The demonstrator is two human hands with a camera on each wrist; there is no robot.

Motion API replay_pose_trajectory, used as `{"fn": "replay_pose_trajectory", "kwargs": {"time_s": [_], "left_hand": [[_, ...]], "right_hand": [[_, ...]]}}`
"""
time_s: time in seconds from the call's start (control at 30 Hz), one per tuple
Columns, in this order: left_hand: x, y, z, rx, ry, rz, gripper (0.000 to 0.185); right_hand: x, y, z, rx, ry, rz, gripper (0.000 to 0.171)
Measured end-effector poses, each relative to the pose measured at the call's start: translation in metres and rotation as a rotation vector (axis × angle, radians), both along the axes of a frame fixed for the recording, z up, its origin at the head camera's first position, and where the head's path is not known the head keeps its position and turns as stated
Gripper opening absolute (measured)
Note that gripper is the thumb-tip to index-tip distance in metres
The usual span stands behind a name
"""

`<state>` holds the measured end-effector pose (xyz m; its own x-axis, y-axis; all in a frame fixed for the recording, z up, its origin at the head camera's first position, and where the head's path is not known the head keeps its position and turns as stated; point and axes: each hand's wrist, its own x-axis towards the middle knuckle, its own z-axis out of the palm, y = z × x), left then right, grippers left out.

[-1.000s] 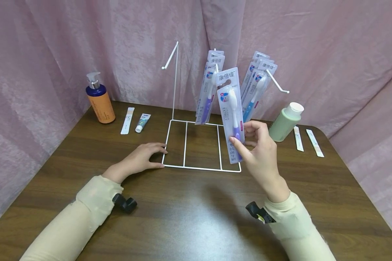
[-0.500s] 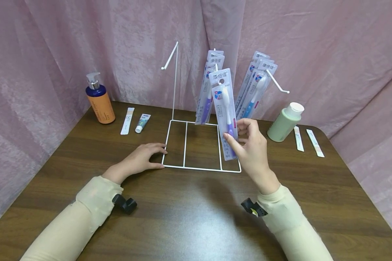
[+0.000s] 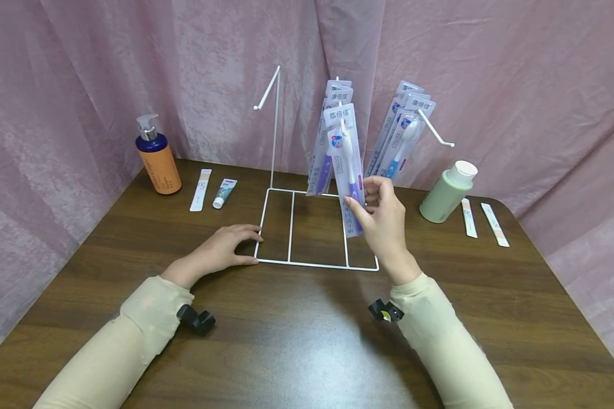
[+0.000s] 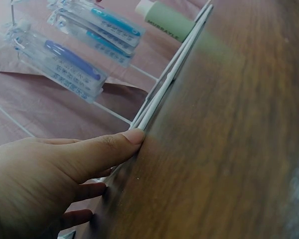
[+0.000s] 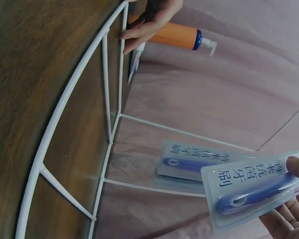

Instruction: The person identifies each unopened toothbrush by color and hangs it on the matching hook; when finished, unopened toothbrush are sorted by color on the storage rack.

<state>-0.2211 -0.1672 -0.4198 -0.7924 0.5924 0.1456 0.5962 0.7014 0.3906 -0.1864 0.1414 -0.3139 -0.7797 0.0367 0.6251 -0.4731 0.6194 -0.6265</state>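
Observation:
My right hand (image 3: 386,227) pinches the lower part of a packaged toothbrush (image 3: 349,170) with a purple handle, thumb in front and fingers behind. The card hangs upright, and the white tip of the middle hook shows at its hole. Right behind it are several more purple toothbrush packs (image 3: 319,170) on that hook. My left hand (image 3: 217,250) rests on the table at the left front corner of the white wire display rack (image 3: 317,265). Its thumb (image 4: 134,135) touches the corner, and its loosely bent fingertips lie against the left side bar.
Several blue toothbrush packs (image 3: 401,142) hang on the right hook; the left hook (image 3: 266,90) is bare. An orange pump bottle (image 3: 158,167), a white sachet (image 3: 200,190) and a small tube (image 3: 224,193) stand or lie left. A green bottle (image 3: 447,193) and two sachets (image 3: 494,224) are at right.
My right hand has carried the purple toothbrush pack left and slightly away from me, until the middle hook's tip shows at the card's hole. The left hand has stayed in place.

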Motion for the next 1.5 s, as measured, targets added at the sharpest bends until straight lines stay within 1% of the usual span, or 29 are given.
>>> {"fn": "replay_pose_trajectory", "kwargs": {"time_s": [0.27,0.57,0.83,1.07,1.3,1.5], "left_hand": [[0.0,0.0,0.0,0.004,-0.001,-0.004,0.047],[0.0,0.0,0.0,0.007,-0.001,-0.005,0.046],[0.001,0.0,0.0,0.009,-0.009,-0.001,0.046],[0.001,0.0,0.0,0.011,-0.008,0.0,0.046],[0.001,0.001,0.002,0.006,-0.015,0.003,0.046],[0.001,0.0,0.001,0.005,-0.021,0.007,0.047]], "right_hand": [[-0.017,-0.008,-0.006,-0.047,-0.006,-0.018,0.044],[-0.031,-0.018,-0.006,-0.096,-0.034,-0.064,0.045],[-0.042,-0.025,-0.01,-0.146,-0.049,-0.049,0.045],[-0.052,-0.03,-0.014,-0.187,-0.041,-0.051,0.042],[-0.056,-0.031,-0.013,-0.169,-0.034,-0.032,0.04],[-0.059,-0.034,-0.011,-0.16,-0.041,-0.031,0.038]]}}
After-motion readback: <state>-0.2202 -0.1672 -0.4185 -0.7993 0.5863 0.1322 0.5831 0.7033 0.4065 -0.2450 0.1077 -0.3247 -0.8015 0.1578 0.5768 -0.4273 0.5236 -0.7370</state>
